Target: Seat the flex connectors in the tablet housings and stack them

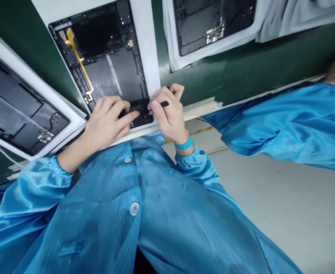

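Note:
An opened tablet chassis lies in a white tray on the green belt, with a yellow flex cable down its left side. My left hand rests on the chassis's near edge, its fingers curled and the index finger pressing a black part. My right hand is closed in a pinch on a thin black tool, whose tip points at that same black part.
A second tray with an open chassis sits at the left, a third at the upper right. A co-worker's blue sleeve reaches in from the right. Grey floor shows below the belt edge.

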### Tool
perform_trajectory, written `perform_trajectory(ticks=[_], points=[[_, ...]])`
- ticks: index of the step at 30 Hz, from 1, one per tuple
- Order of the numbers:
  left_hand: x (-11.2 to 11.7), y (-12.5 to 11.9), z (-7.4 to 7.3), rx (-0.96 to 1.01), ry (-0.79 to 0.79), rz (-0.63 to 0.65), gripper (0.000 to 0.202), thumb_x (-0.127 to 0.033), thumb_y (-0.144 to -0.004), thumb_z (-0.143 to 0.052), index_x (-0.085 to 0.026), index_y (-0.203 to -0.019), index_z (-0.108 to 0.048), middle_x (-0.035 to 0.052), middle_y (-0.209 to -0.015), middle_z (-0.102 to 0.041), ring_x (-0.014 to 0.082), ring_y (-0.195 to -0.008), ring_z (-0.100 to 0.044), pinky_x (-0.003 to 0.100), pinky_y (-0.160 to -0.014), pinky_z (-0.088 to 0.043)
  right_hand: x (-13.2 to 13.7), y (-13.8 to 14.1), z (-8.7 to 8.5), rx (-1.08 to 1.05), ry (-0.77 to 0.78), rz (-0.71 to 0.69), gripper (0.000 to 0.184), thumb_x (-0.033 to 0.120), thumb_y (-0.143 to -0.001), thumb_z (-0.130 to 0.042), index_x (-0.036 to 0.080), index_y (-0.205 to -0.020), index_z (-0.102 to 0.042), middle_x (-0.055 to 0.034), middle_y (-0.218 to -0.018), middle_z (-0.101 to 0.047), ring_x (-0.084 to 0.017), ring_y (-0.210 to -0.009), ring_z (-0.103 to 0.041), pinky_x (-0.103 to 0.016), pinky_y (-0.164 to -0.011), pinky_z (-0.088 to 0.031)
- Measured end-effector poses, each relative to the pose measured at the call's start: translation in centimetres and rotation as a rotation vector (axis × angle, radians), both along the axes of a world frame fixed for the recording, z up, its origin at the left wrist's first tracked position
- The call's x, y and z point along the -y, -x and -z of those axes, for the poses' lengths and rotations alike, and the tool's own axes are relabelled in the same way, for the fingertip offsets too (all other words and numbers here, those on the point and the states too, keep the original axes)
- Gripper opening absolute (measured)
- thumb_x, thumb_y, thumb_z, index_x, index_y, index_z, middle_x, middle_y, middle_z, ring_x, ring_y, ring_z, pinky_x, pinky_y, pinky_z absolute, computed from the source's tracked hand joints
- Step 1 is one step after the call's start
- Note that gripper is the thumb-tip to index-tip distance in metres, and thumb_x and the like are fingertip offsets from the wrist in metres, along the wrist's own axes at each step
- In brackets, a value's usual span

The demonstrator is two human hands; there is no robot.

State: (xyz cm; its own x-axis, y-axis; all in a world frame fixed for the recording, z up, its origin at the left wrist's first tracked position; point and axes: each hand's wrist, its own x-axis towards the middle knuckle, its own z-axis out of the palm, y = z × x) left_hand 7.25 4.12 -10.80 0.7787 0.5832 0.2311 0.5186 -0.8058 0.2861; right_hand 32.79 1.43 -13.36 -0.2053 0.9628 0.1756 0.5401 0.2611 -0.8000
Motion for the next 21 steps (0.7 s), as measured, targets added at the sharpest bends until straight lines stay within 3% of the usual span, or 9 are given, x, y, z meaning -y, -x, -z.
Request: perform_trajectory(ticks=[6, 15, 21], points=[[0.18, -0.12, 0.25, -0.052, 0.171, -0.052, 0.031, -0.027, -0.118, -0.053, -0.018, -0.136, -0.076, 0.0149, -0.13, -0.075, 0.0365, -0.131, -0.068, 0.056, -0.109, -0.055, -0.23, -0.17, -0.53, 0.04, 0.047, -0.093, 0.061, 0.055, -0.124, -0.022, 0.023, -0.101, -0.068, -0.0042, -0.095, -0.074, -0.026, -0.101, -0.072, -0.064, -0.119, -0.045], [0.19, -0.06, 0.36, -0.046, 0.187, -0.057, 0.031, -0.027, -0.118, -0.053, -0.016, -0.133, -0.077, 0.0154, -0.132, -0.075, 0.0374, -0.132, -0.068, 0.057, -0.11, -0.054, -0.32, -0.05, -0.27, 0.041, 0.024, -0.111, 0.057, 0.053, -0.125, -0.024, 0.024, -0.102, -0.067, -0.0031, -0.099, -0.075, -0.025, -0.104, -0.073, -0.064, -0.12, -0.047], [0.41, -0.39, 0.55, -0.041, 0.281, -0.096, 0.038, -0.031, -0.12, -0.047, -0.018, -0.144, -0.074, 0.0149, -0.135, -0.075, 0.0376, -0.136, -0.067, 0.059, -0.116, -0.052, -0.15, -0.27, -0.09, -0.027, 0.042, -0.092, 0.059, 0.059, -0.124, -0.029, 0.023, -0.098, -0.068, -0.0018, -0.093, -0.071, -0.025, -0.101, -0.072, -0.068, -0.123, -0.046]])
